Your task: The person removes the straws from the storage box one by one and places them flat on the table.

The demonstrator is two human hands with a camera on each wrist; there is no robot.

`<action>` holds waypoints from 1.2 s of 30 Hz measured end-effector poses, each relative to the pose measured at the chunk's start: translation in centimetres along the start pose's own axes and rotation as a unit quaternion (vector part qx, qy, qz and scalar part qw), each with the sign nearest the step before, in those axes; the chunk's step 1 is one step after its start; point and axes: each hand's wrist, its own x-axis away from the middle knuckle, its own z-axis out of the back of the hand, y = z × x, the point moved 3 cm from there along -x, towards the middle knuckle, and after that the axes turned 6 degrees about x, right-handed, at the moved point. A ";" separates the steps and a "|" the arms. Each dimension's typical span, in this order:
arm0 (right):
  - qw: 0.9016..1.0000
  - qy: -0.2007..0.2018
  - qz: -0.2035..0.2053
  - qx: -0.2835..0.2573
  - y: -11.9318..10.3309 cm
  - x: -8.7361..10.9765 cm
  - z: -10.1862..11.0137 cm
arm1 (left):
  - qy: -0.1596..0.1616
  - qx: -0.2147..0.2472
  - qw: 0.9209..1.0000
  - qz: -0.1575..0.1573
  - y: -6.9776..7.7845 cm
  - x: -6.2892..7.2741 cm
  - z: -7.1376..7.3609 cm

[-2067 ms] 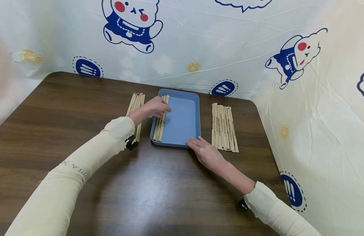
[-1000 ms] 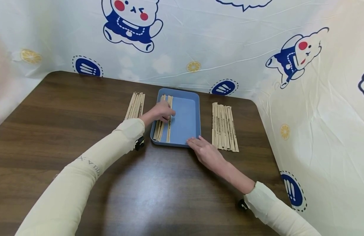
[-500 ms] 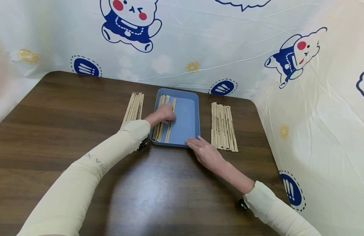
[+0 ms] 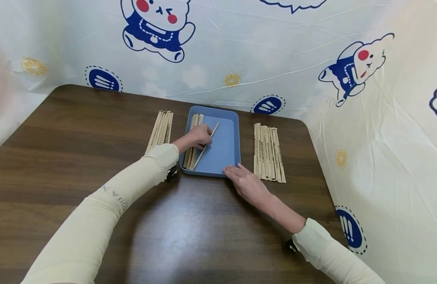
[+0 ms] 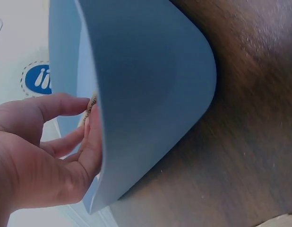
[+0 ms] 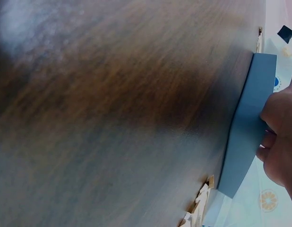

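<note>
Inside the blue tray (image 4: 222, 146), my left hand (image 4: 200, 135) pinches a slim paper-wrapped stick (image 4: 215, 128) between thumb and fingers. The stick slants, its far end toward the right. In the left wrist view, the tray wall hides most of this wrapped stick (image 5: 90, 105), and printing shows on it. Several similar wrapped sticks (image 4: 188, 157) lie along the tray's left side, partly behind the hand. My right hand (image 4: 247, 183) rests at the tray's near right corner, fingers extended over the rim. In the right wrist view, my right hand (image 6: 280, 132) touches the tray's outer wall (image 6: 250, 123).
A row of wrapped sticks (image 4: 161, 128) lies on the brown table (image 4: 190, 221) left of the tray, partly under the left forearm. Another row of wrapped sticks (image 4: 268, 154) lies to the right. A patterned curtain (image 4: 218, 51) hangs behind the table.
My left hand has moved right inside the tray, bringing one wrapped stick away from the others. That stick has turned from nearly straight to slanted. The right hand has stayed in place.
</note>
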 end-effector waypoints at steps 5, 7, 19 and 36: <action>1.000 0.006 0.002 0.001 0.0 0.1 -0.1 | -0.013 0.111 0.993 0.033 -0.2 0.0 0.6; 1.000 0.009 0.002 -0.001 0.0 0.1 -0.1 | -0.016 0.146 0.988 0.039 -0.1 0.1 1.0; 1.000 0.011 0.000 -0.005 -0.1 0.1 -0.2 | -0.003 0.213 0.976 0.038 -0.2 1.5 4.1; 1.000 0.005 0.002 -0.007 -0.2 -0.1 0.0 | 0.058 0.192 0.978 0.051 -5.9 4.5 11.0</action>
